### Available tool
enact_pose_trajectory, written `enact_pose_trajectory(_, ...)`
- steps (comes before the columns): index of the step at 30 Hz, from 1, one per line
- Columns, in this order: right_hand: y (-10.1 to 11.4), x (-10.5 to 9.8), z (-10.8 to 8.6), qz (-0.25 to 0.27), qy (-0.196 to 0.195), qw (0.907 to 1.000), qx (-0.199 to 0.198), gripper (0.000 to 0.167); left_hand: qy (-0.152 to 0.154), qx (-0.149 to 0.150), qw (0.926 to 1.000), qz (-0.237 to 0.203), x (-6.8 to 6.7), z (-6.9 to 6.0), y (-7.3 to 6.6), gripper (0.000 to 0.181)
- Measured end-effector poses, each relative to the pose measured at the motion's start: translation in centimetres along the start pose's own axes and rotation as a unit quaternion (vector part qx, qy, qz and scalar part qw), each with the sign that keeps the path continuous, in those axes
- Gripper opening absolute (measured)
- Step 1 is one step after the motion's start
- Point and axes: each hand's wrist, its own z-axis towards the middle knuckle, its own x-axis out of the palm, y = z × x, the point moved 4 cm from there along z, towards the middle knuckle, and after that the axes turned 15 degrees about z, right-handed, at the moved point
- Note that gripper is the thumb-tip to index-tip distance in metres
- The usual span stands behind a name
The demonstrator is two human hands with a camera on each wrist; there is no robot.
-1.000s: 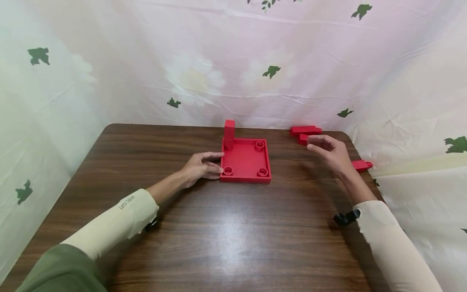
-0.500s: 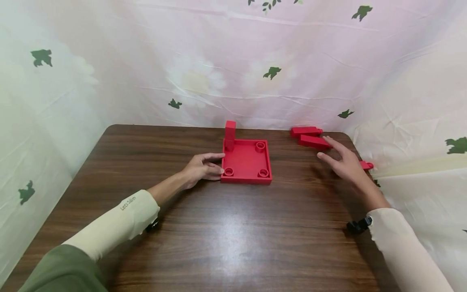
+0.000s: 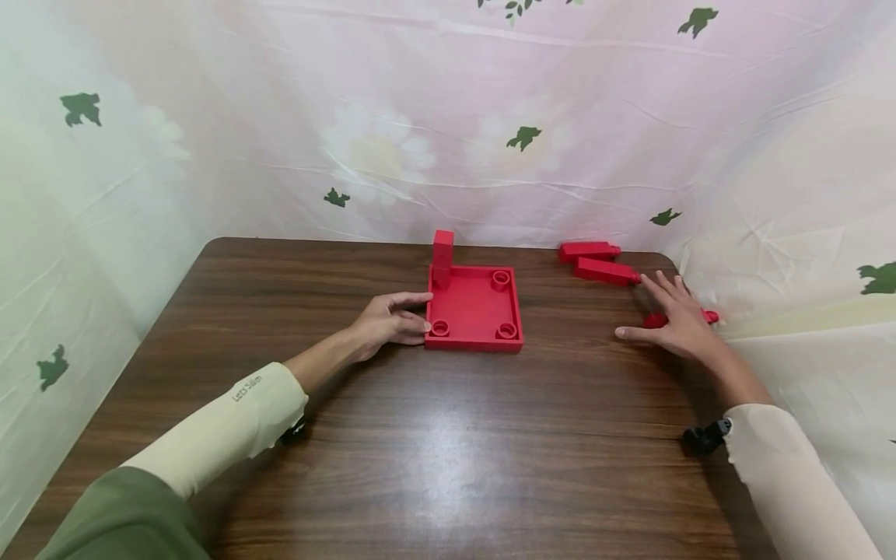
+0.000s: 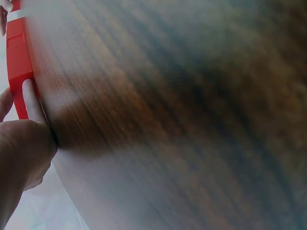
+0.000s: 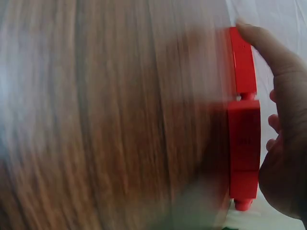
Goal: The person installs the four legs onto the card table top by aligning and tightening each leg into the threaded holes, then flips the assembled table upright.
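Observation:
A red square board [image 3: 473, 307] with a raised rim lies mid-table. Round sockets show in three of its corners, and a red post [image 3: 442, 253] stands upright in the far left one. My left hand [image 3: 378, 328] rests against the board's left side, its fingertips touching the edge; in the left wrist view one finger [image 4: 31, 103] lies straight along the red side. My right hand [image 3: 677, 319], fingers spread, is over another red post [image 5: 243, 148] near the table's right edge. Whether it touches that post is hidden.
Two more red posts, a nearer one [image 3: 605, 271] and a farther one [image 3: 588, 250], lie at the back right, each with a peg at its right end. The brown wooden table [image 3: 448, 451] meets a printed cloth backdrop [image 3: 448, 117] behind and at the sides.
My right hand has moved right and slightly toward me, away from the two back posts, with its fingers spreading. It now covers part of the right-hand post. The left hand has stayed on the board.

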Motion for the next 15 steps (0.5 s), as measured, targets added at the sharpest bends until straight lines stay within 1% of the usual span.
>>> enact_pose_trajectory(4, -0.9, -0.3, -0.3, -0.017, 0.018, 0.9996, 0.014, 0.134, -0.001, -0.004, 1.0000, 0.000, 0.0, 0.0, 0.0, 0.070)
enact_pose_trajectory(6, -1.1, -0.6, -0.3, -0.019, 0.024, 0.9995, 0.009, 0.131, 0.000, -0.003, 1.0000, 0.001, 0.0, 0.0, -0.1, 0.070)
enact_pose_trajectory(9, -1.3, -0.9, -0.4, -0.018, 0.032, 0.9993, -0.012, 0.119, -0.001, -0.003, 1.0000, -0.002, 0.0, 0.1, -0.1, 0.070)
enact_pose_trajectory(12, -1.5, -1.1, -0.4, -0.011, 0.041, 0.9986, -0.033, 0.103, -0.001, -0.003, 1.0000, -0.004, 0.0, 0.1, 0.0, 0.071)
enact_pose_trajectory(15, -1.8, -1.1, -0.4, -0.003, 0.041, 0.9980, -0.048, 0.093, -0.001, -0.003, 1.0000, -0.005, 0.0, 0.2, 0.1, 0.071)
